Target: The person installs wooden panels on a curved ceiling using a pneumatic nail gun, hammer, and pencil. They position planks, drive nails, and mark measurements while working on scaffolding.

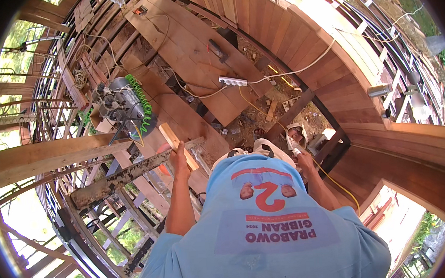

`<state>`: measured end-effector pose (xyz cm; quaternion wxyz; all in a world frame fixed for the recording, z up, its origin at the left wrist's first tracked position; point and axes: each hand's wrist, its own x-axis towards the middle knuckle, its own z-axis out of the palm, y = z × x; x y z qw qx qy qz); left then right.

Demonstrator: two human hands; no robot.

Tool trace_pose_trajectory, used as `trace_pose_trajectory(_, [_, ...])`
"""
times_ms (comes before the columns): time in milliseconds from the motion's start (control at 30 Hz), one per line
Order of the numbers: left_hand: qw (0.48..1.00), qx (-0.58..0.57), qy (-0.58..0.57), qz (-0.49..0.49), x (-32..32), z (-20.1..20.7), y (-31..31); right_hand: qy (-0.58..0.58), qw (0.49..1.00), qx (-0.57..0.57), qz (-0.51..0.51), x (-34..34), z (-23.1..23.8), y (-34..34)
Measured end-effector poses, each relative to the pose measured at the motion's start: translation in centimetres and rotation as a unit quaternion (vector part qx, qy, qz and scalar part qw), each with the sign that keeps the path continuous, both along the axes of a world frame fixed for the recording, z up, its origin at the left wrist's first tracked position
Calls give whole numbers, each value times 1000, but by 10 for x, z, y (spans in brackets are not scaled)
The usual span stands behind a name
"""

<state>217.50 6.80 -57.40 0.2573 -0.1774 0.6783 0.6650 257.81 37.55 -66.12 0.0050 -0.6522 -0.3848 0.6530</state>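
My left hand (pixel 180 157) is closed around a short, light-coloured wooden strip (pixel 169 135). The strip slants up and to the left beyond my fingers, and its lower end shows below them. Beside this hand, a rough, stained beam (pixel 117 180) runs off to the left. On the other side of my body, my right hand (pixel 305 160) grips a white-handled tool (pixel 295 147) with its front end pointing away from me. Its exact kind is too small to make out. A yellow cord (pixel 335 181) passes close to this hand.
An air compressor (pixel 127 102) with a green coiled hose (pixel 138 101) stands at the left. Large brown boards (pixel 185 48) cover part of the debris-strewn ground ahead. They carry a white power strip (pixel 233 81) and a dark tool (pixel 218 50). Plank walls (pixel 298 46) rise at the right.
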Motion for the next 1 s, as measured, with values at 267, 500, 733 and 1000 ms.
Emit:
trace_pose_trajectory(267, [996,-43,70,39,-31,-3,46,0,999,-20,45,-60,-19,130])
trace_pose_trajectory(500, [995,-30,-34,88,-122,-51,62,35,986,95,135,-270,-19,220])
trace_pose_trajectory(733, [987,-124,-100,5,-273,-68,107,4,844,320,432,-493,-91,225])
trace_pose_trajectory(1000, [936,-300,-139,-122,-340,-143,68,-29,911,146,384,-735,-74,215])
